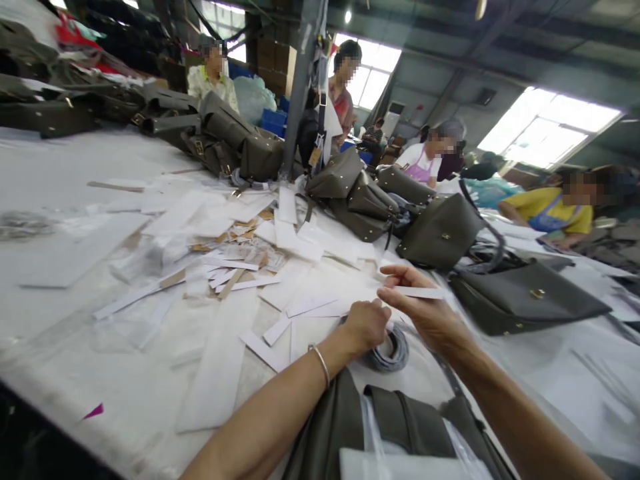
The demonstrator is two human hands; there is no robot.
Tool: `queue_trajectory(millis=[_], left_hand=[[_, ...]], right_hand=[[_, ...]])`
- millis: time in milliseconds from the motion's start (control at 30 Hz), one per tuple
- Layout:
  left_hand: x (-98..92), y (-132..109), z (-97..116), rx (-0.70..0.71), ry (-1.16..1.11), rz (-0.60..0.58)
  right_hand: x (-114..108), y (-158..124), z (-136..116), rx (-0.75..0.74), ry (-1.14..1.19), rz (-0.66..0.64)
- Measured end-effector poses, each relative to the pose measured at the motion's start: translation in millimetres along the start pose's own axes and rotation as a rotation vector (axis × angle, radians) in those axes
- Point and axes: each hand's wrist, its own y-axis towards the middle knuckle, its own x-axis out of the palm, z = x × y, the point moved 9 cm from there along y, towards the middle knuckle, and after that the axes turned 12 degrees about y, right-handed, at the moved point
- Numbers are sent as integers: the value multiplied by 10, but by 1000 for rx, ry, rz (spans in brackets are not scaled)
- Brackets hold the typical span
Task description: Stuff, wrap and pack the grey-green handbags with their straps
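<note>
My right hand (425,312) holds a narrow white paper strip (423,292) between thumb and fingers. Just to its left, my left hand (367,325) is closed, fingers curled inward; whatever it may grip is hidden. A wrapped grey coil (395,352), perhaps a bag strap, lies right below the two hands. Nearest me is a dark olive handbag (410,420), partly covered by clear plastic and a white sheet (400,465). Both forearms pass over or beside this bag.
Paper strips and scraps (235,267) litter the white table (125,373) on the left. More olive handbags (443,233) stand across the middle and right, around a metal post (300,87). Several people work beyond, one in a yellow top (537,205).
</note>
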Motion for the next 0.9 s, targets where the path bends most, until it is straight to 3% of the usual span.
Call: queue_trajectory(millis=[67,133,300,467,633,833,900], left_hand=[[-34,-31,-11,6,27,6],[-62,-67,-20,14,50,5],[-116,-91,-39,2,96,-19],[-153,-89,-36,1,112,-39],[-133,-82,-63,3,108,-32],[-156,-79,-75,-4,102,-37],[-210,-86,-50,0,93,-31]], right_hand=[[-338,-108,43,-19,-125,101],[-536,-225,118,-12,-258,144],[-656,-446,199,-101,-538,92],[-829,-517,351,-50,-521,113],[-665,-629,284,-215,-527,10],[-354,-754,604,-140,-591,-130],[-308,-761,595,-204,-720,-132]])
